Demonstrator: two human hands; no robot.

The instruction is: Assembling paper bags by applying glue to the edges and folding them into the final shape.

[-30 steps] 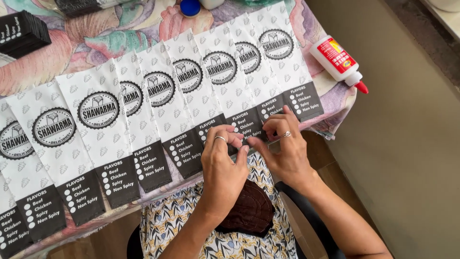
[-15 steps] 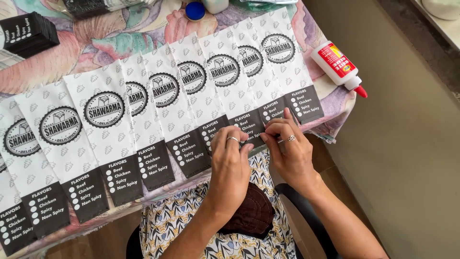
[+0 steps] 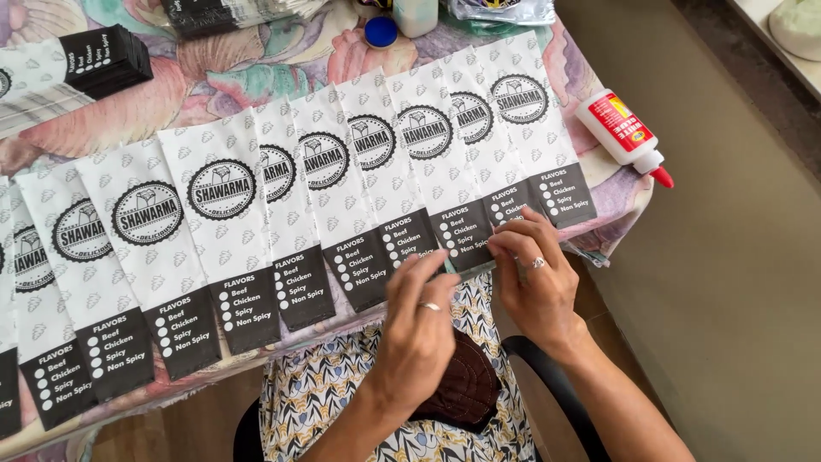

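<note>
Head camera is looking down on a person sitting at a table covered by a flowered cloth (image 3: pixel 256 73), both bare hands working at its near edge. Paper bags (image 3: pixel 368 197), white with a round black emblem and a black band at the bottom, are lying in a long overlapping row, fanned so each bag's lower band is showing, which is keeping every bottom edge within reach. The left hand (image 3: pixel 419 329) is hovering just below the row with fingers loosely curled, thumb and forefinger closing toward a bag's bottom edge (image 3: pixel 469 267). The right hand (image 3: pixel 534 287) is resting on the same edge, fingertips pressed together and pinching the paper flat against the table rim. A white glue bottle (image 3: pixel 623 135) with a red tip is lying to the right, near the corner. A stack of more bags (image 3: pixel 81 73) is sitting at the far left, and a blue cap (image 3: pixel 380 32) is lying at the far side. Nothing is standing between the hands and the row.
</note>
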